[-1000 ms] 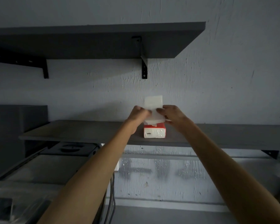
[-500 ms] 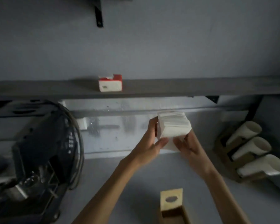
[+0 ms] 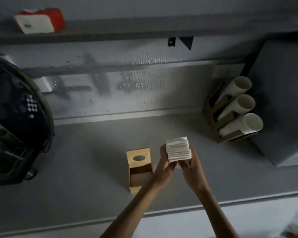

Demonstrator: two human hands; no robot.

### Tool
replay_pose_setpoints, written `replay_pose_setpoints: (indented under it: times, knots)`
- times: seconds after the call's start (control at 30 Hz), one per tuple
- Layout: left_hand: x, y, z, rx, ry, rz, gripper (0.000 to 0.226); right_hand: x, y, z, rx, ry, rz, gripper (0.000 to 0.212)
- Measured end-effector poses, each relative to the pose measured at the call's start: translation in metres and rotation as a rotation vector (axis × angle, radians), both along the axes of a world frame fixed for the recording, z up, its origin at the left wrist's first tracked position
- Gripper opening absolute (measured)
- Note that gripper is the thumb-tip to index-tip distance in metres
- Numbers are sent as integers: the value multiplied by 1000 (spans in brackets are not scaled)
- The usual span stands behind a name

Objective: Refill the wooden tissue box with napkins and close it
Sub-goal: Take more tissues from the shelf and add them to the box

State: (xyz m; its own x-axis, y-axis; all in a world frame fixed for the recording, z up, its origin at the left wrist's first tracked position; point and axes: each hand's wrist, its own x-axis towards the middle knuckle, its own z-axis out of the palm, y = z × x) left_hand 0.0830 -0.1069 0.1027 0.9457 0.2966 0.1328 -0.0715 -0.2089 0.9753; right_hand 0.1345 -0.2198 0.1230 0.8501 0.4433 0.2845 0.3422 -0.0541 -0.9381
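This looks like the service area of a café or small drinks shop. A wooden cup holder at the right end of the grey counter carries three slanted stacks of white paper cups, the kind kept ready for takeaway drinks. A dark machine with a wire rack at its base stands at the left. On the wall shelf above sits a red and white napkin pack, and a wooden tissue box stands on the counter. The walls are plain grey, roughly plastered.
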Motion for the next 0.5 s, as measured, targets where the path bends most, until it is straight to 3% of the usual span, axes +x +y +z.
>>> replay_pose_setpoints:
  times: [0.1, 0.2, 0.37, 0.5]
  knots:
    - [0, -26, -57, 234, 137, 8, 51, 2, -33, -71, -202, 82, -77, 80]
    - [-2, -36, -107, 672, 327, -62, 62, 5, -59, -123, -361, 121, -105, 104]
    - [7, -43, -150, 1008, 349, -136, 73, 20, -71, -183, -572, 103, 17, 73]
    - [6, -38, -174, 1000, 357, -151, 71, 16, -76, -210, -644, 153, 4, 49]
